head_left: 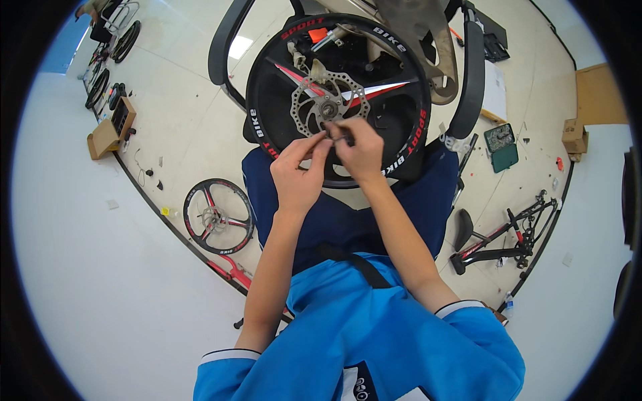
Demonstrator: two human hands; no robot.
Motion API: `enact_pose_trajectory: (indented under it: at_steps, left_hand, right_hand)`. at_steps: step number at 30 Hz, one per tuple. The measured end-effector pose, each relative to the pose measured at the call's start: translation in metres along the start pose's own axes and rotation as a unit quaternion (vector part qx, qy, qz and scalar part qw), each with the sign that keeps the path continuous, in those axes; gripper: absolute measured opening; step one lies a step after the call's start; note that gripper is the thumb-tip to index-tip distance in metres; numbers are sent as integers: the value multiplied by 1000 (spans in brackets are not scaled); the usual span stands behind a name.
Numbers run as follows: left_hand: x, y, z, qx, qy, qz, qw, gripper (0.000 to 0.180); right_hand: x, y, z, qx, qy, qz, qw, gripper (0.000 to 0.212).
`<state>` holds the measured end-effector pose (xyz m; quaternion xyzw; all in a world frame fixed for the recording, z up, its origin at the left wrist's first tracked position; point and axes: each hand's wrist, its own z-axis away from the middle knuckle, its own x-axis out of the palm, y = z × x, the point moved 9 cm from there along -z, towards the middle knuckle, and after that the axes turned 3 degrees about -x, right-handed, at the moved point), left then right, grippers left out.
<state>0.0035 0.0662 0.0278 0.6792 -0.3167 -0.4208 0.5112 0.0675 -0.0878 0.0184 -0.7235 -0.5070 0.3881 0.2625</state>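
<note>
A black bike wheel [421, 93] with red and white spokes lies flat before me on a black chair seat. At its middle is a silver brake disc [299, 115] with many holes. Over the disc's near edge, my left hand [299, 175] and my right hand [361, 148] come together, fingers pinched. Between the fingertips shows a small dark piece, mostly hidden, so its kind cannot be told. Several loose metal parts lie on the far side of the wheel, among them a silver cylinder [328, 40].
Black armrests [473, 73] flank the wheel. On the floor lie a second wheel [189, 212] and a red frame at left, an open cardboard box [101, 139], an open green tool case [505, 158] and a black bike frame [495, 254] at right. A person [99, 17] sits far left.
</note>
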Motion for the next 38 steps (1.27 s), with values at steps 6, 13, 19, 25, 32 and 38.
enact_pose_trajectory:
  at_steps: [6,13,19,25,32,38]
  left_hand:
    - [8,-93,42,-186,3,89,979,28]
    - [39,-124,54,-212,-7,99,972,31]
    - [13,-121,29,-191,33,98,976,29]
    - [-3,-56,-3,17,120,-38,992,15]
    - [39,8,-48,183,46,-184,965,32]
    - [53,-21,-67,197,-13,-166,966,20]
  right_hand:
    - [-64,99,34,317,147,-212,913,25]
    - [-59,133,65,407,28,-214,888,39]
    - [-44,123,58,456,-140,-181,860,36]
    - [-49,45,1,247,-207,9,947,26]
    - [8,27,-37,100,-273,-10,957,17]
    - [23,38,-29,129,-296,15,946,19]
